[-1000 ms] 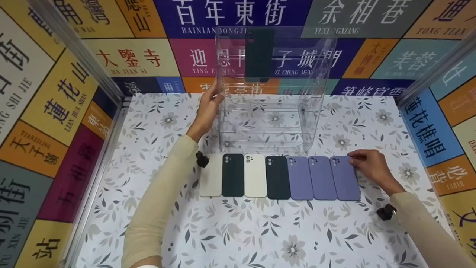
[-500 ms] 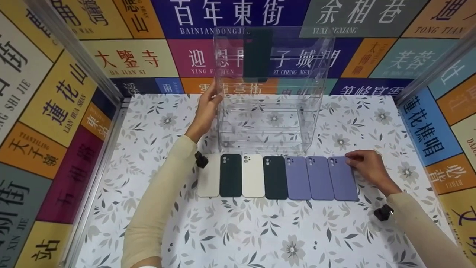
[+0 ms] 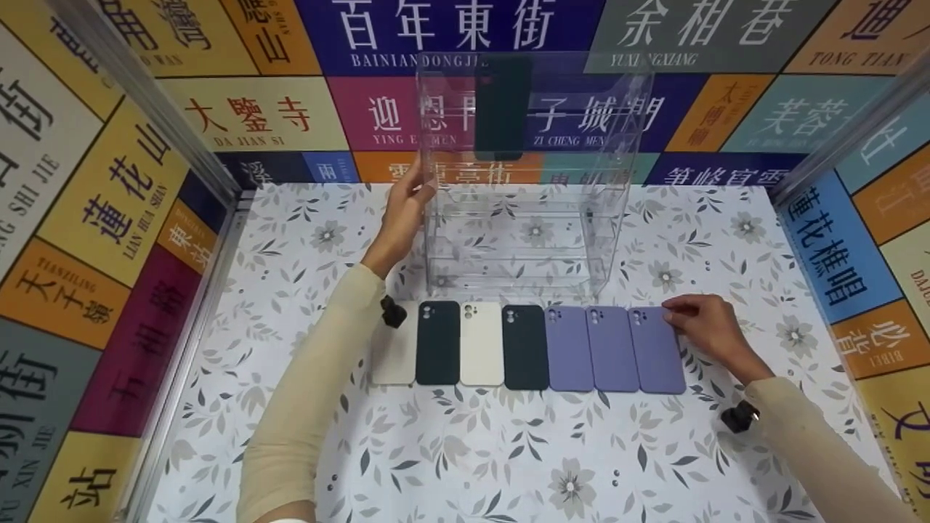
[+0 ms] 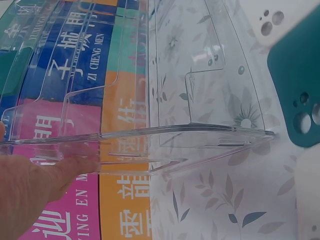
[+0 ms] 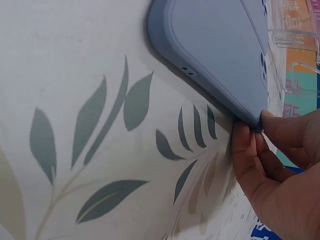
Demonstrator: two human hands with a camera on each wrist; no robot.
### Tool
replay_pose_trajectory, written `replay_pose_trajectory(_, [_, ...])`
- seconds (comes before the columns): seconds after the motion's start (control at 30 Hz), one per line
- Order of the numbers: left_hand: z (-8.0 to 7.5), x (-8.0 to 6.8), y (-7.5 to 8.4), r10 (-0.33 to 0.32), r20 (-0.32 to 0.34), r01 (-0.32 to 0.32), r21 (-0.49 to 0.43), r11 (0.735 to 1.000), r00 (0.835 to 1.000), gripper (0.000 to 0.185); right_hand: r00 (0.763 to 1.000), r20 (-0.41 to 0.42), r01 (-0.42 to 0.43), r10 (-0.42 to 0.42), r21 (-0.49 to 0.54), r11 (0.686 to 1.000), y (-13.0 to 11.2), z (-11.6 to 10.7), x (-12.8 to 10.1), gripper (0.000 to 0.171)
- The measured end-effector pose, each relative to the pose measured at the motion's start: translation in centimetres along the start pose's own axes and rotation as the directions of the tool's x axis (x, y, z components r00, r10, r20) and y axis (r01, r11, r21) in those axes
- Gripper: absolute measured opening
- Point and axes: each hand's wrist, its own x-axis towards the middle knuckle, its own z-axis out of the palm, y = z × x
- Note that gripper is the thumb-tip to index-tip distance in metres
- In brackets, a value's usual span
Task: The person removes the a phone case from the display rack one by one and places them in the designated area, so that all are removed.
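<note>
My left hand [image 3: 404,214] holds the left side panel of a clear plastic display rack [image 3: 610,218]; in the left wrist view a finger lies along that panel. A row of phone cases lies flat on the table in front of the rack. From the left come a white case [image 3: 394,359], a dark green case [image 3: 438,345], a second white case [image 3: 481,349], another dark green case [image 3: 526,349] and three purple ones. With thumb and fingers, my right hand [image 3: 708,327] pinches the top right corner of the rightmost purple phone case [image 3: 657,352]. My left sleeve partly hides the leftmost case.
One dark green phone case [image 3: 501,109] stands upright in the rack's top tier. The lower tiers show only see-through plastic. Below is a flower-patterned tabletop [image 3: 465,457]. Walls with colourful printed signs [image 3: 247,112] enclose the back and both sides.
The row of phone cases has slid a little to the left, with my right hand moving along at its right end. My left hand and the rack have stayed in place.
</note>
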Motion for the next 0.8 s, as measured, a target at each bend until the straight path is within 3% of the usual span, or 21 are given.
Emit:
replay_pose_trajectory(0.5, [-0.1, -0.1, 0.0, -0.005, 0.007, 0.005, 0.003, 1.0, 1.0, 0.066, 0.999, 0.013, 0.031, -0.032, 0.032, 0.999, -1.3, 1.8, -0.2, 0.021])
replay_pose_trajectory(0.8, [-0.1, -0.1, -0.1, -0.018, -0.001, 0.018, 0.006, 1.0, 1.0, 0.067, 0.992, -0.068, 0.105, -0.107, -0.031, 0.994, -2.5, 0.8, 0.1, 0.017])
